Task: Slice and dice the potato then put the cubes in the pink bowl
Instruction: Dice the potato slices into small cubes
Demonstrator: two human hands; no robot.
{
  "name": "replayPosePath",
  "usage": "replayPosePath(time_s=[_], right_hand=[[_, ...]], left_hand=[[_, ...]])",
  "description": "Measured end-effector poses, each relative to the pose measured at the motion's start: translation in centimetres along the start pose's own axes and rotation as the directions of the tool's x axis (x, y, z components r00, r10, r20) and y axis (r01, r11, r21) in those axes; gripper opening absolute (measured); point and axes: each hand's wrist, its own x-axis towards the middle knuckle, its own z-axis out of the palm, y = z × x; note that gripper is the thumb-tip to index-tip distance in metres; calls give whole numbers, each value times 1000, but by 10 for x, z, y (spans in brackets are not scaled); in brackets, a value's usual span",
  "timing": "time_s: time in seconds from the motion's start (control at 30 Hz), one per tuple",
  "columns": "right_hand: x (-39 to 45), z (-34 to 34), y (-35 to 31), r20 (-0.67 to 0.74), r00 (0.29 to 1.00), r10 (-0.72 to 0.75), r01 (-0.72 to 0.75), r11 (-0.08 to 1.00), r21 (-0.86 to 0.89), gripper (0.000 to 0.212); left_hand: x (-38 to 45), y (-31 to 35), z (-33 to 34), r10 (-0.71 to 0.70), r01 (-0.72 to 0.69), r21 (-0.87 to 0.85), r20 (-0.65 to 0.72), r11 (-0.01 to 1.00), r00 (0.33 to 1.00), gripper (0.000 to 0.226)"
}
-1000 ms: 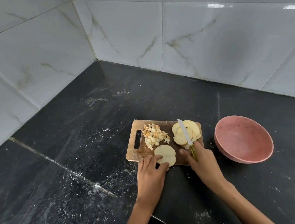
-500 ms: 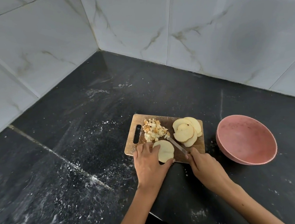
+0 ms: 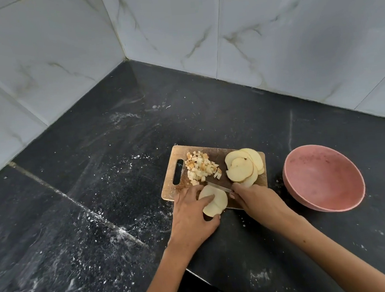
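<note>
A small wooden cutting board (image 3: 220, 156) lies on the black counter. A pile of potato cubes (image 3: 201, 167) sits near its handle slot. Several potato slices (image 3: 244, 167) are stacked at its right end. My left hand (image 3: 192, 213) holds down a short stack of slices (image 3: 216, 201) at the board's near edge, fingers curled over it. My right hand (image 3: 253, 197) grips a knife (image 3: 217, 186) whose blade lies low across the far edge of that stack, pointing left. The pink bowl (image 3: 323, 177) stands to the right of the board with nothing in it.
The black counter (image 3: 120, 174) runs into a corner of white marble wall tiles (image 3: 178, 31). White specks and smears are scattered over the counter's left part. The counter's front edge (image 3: 197, 275) passes between my forearms.
The knife swung from pointing away over the right-hand slices to lying low and pointing left at the held stack. My left hand shifted further over that stack.
</note>
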Motion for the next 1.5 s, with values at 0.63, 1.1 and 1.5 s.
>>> replayPosePath(time_s=[0.63,1.1,1.5], right_hand=[[29,-14,-9,-43,997,-63,60,996,-62,38],[28,3,-17,-66,997,35,-35,999,-6,38],[9,5,-3,-104,992,64,-50,990,132,35]], left_hand=[[-4,2,11,-174,151,-157,-141,976,975,45],[-12,-40,-17,-242,206,-179,-207,962,948,55],[5,-32,-8,-185,158,-170,-160,973,970,50]])
